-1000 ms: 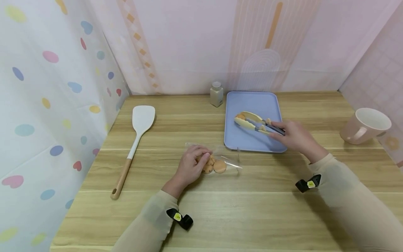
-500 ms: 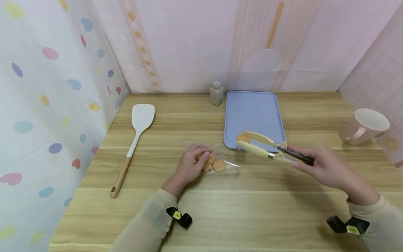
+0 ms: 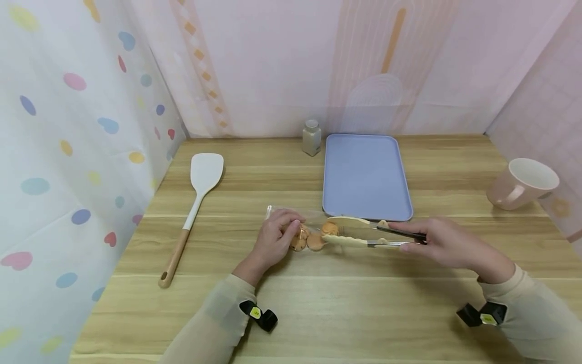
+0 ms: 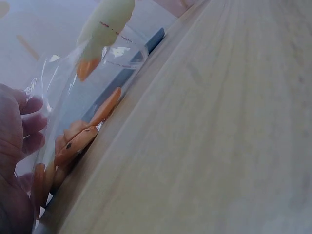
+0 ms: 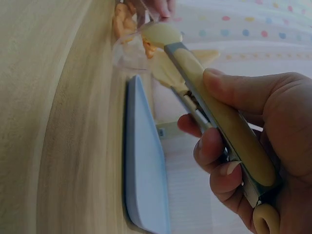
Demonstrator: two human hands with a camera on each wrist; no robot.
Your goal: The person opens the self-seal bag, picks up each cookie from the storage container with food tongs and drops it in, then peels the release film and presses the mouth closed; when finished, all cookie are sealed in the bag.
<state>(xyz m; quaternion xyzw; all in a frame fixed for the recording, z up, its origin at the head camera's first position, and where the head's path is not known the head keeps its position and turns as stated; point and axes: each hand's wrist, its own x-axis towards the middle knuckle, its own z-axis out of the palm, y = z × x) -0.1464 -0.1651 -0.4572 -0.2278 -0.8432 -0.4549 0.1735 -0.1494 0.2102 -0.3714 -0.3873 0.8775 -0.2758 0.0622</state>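
In the head view my left hand (image 3: 277, 236) holds the left end of a clear plastic bag (image 4: 63, 92) lying on the table. Several orange-brown cookies (image 3: 299, 241) are inside it, partly covered by my fingers. My right hand (image 3: 447, 245) grips a pair of tongs (image 3: 347, 241) with cream tips and metal-and-dark handles. Between the tips sits a cookie (image 3: 330, 229), at the bag's open right end and close to the other cookies. The left wrist view shows the tong tip and this cookie near the bag's mouth (image 4: 139, 58).
A blue-lilac tray (image 3: 368, 177) lies just behind the tongs. A small jar (image 3: 311, 138) stands left of the tray. At the left lies a white spatula (image 3: 206, 174) with a wooden handle; a pink mug (image 3: 518, 184) stands at the right.
The tongs with the cookie have come from over the tray, first toward me, then left to the bag's open end. My left hand has stayed on the bag.
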